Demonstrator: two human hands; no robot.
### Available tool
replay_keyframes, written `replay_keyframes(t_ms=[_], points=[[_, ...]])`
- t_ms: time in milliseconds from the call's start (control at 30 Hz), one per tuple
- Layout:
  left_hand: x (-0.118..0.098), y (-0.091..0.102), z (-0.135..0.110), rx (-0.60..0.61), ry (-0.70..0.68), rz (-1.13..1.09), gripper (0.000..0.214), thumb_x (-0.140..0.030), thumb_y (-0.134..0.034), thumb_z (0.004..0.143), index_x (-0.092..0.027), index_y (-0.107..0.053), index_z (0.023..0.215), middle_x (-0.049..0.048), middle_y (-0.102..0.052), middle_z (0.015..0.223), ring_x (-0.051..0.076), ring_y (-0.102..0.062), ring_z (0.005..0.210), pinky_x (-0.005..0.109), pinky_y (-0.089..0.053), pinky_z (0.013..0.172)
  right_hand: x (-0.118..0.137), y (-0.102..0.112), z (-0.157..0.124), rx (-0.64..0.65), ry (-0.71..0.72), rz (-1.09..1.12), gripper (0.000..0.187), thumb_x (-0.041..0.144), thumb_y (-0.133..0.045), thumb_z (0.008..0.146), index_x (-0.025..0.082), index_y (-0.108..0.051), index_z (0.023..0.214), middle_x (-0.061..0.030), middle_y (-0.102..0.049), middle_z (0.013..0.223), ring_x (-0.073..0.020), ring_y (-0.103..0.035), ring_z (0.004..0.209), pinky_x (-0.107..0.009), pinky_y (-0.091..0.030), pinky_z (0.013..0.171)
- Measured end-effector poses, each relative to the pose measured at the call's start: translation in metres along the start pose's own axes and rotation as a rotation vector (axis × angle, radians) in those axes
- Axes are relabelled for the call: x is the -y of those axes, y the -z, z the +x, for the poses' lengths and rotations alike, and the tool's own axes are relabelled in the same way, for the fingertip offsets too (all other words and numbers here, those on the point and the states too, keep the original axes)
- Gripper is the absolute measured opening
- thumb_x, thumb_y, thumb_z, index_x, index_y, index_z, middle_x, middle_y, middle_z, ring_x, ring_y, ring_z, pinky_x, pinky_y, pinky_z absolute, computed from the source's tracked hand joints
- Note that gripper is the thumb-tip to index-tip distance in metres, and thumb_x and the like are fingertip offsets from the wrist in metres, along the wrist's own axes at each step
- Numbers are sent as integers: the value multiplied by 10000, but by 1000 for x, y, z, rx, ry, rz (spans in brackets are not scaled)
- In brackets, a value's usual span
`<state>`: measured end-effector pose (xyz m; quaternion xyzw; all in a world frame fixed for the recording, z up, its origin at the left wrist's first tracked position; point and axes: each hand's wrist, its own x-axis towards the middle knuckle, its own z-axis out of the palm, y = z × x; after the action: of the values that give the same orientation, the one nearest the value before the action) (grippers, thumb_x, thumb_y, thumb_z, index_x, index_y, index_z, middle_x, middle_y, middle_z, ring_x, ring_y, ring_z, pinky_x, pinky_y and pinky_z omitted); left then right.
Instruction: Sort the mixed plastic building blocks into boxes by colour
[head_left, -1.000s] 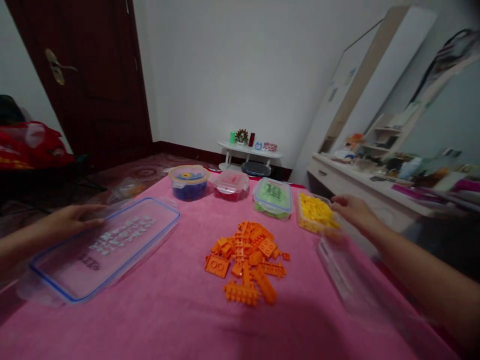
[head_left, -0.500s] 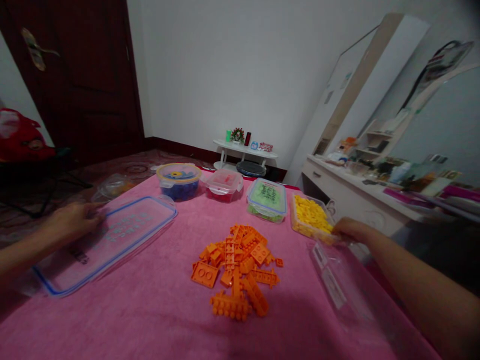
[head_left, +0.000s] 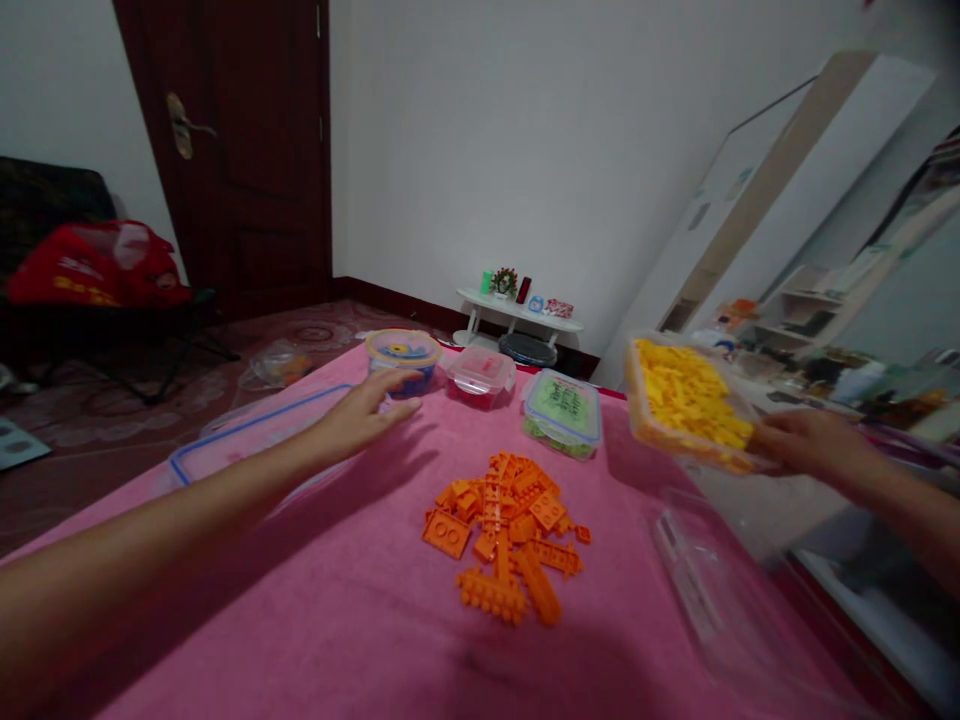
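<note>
Carry the tub of yellow bricks (head_left: 686,395), raised to the right of and beyond the orange brick pile (head_left: 517,530), as level as possible: tilted and apparently lidless, so liable to spill. Clamped with the right hand (head_left: 806,440) only at the near right corner, so probably best steadied from opposite. Consider the left hand (head_left: 358,415) for that: seemingly empty, fingers apart, beyond and left of the orange brick pile.

The yellow-filled tub (head_left: 637,405) looks translucent plastic, the tablecloth (head_left: 337,620) matt fabric
</note>
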<state>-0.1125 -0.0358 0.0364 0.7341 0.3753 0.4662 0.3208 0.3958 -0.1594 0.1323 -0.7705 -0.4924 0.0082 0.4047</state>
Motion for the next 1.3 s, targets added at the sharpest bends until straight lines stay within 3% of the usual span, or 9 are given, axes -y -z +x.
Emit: replay_keyframes(t_ms=[100,233,367,533,633,767,967,1100,1300], points=[[-1,-37,11,19,244,-451,502,-525,-618,733,-232,-616,1141,91,-555,1267,294,-513,1126,377,-421,923,49,1,-5,297,-66,-162,231,241,-533,768,97,-651,631,-133,-669,671,-189,-629,527,-263,-438,441],[18,-66,20,62,493,-827,618,-627,-439,804,-226,-506,1270,127,-520,1292,257,-562,1067,346,-461,821,97,-38,-34,438,261,-425,310,309,-383,854,135,-611,734,-68,-623,622,-148,-563,490,-244,-390,444],[31,-70,11,79,557,-982,682,-685,-359,803,-251,-456,1320,116,-536,1283,238,-568,1072,339,-455,819,130,-81,-58,408,649,-613,341,347,-343,888,164,-592,743,-53,-622,662,-147,-562,590,-242,-350,538],[29,-66,1,202,355,-1229,666,-631,-376,832,-131,-553,1236,154,-583,1237,297,-536,1145,400,-412,946,175,-105,-74,319,794,-848,311,350,-344,903,194,-598,815,-55,-661,759,-168,-593,653,-246,-273,524],[31,-70,1,88,375,-1260,636,-600,-415,834,-118,-558,1223,156,-606,1204,299,-559,1122,410,-423,953,197,-112,-87,193,894,-931,283,331,-366,897,190,-610,872,-70,-671,836,-190,-604,706,-254,-239,498],[39,-76,1,-144,430,-1255,587,-561,-457,832,-117,-566,1201,153,-634,1157,290,-610,1045,417,-461,919,204,-122,-106,88,912,-755,283,329,-403,877,211,-659,902,-64,-682,912,-213,-617,807,-259,-311,520],[43,-82,-2,-345,444,-1165,481,-487,-517,819,-108,-624,1094,141,-683,1052,268,-648,963,383,-495,862,180,-137,-104,315,482,2,408,407,-588,741,252,-663,1111,-48,-703,1008,-217,-653,836,-288,-484,648],[43,-85,-3,-335,408,-1184,449,-462,-512,822,-102,-642,1057,133,-693,1023,267,-650,951,375,-493,854,172,-141,-108,227,272,284,341,329,-608,683,184,-723,969,-68,-721,910,-235,-661,841,-307,-520,677],[44,-83,-4,-339,410,-1199,474,-511,-422,857,-133,-659,1016,101,-703,990,231,-667,871,318,-523,723,172,-148,-141,-27,500,331,354,113,-525,656,208,-720,936,-39,-704,987,-214,-643,947,-325,-513,827]])
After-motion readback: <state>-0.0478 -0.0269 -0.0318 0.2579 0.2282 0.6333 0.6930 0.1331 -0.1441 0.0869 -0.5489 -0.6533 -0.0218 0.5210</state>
